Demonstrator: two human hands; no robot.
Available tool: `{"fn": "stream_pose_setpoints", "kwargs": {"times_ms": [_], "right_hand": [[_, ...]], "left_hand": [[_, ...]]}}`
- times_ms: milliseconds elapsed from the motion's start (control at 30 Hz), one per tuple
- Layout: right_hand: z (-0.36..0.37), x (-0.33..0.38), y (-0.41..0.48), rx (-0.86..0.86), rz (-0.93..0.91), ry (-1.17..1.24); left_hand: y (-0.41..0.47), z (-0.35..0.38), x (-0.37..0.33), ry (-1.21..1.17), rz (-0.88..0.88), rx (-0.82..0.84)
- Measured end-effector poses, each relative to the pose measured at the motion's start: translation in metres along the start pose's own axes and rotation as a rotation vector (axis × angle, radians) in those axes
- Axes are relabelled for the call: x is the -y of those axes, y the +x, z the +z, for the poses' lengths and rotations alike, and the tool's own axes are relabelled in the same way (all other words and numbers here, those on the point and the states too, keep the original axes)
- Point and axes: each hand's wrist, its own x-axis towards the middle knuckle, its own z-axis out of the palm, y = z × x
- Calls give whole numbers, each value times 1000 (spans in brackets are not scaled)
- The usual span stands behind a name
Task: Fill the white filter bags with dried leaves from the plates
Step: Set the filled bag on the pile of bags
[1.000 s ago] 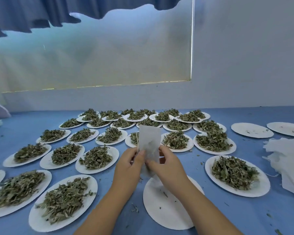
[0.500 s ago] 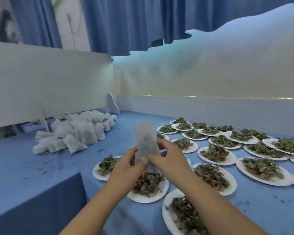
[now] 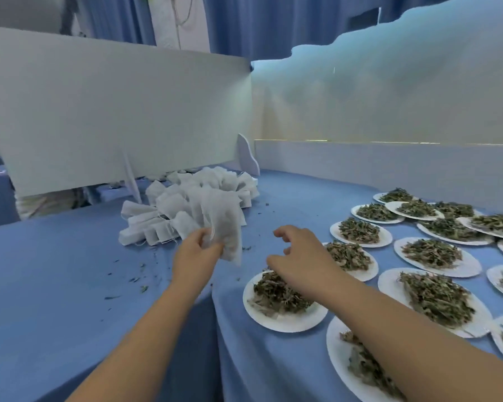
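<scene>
My left hand [image 3: 196, 258] grips a filled white filter bag [image 3: 225, 227] by its lower left corner and holds it in the air in front of a heap of white filter bags [image 3: 186, 207] on the blue table. My right hand [image 3: 298, 259] hovers with loosely curled fingers and holds nothing, above a white plate [image 3: 288, 323] heaped with dried leaves [image 3: 276, 291]. Several more plates of dried leaves [image 3: 430, 253] spread to the right.
A white foam board [image 3: 114, 111] stands behind the heap of bags. The blue cloth [image 3: 55, 285] carries scattered leaf crumbs left of the plates. A seam between two table sections [image 3: 215, 329] runs down beneath my left forearm.
The view has swung left from the plates to the heap of bags. My right hand has let go of the bag; my left hand alone carries it toward the heap.
</scene>
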Motion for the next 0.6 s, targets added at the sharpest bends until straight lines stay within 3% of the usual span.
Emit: {"fn": "stream_pose_setpoints", "kwargs": {"times_ms": [133, 333, 500, 600], "right_hand": [[-16, -28, 10, -34, 35, -98], [-45, -66, 9, -125, 69, -129], [-59, -79, 5, -173, 97, -135], [-59, -78, 5, -176, 86, -127]], "left_hand": [[52, 22, 43, 83, -134, -135], [102, 49, 77, 192, -237, -117], [125, 58, 74, -18, -340, -140], [117, 61, 73, -49, -314, -121]]}}
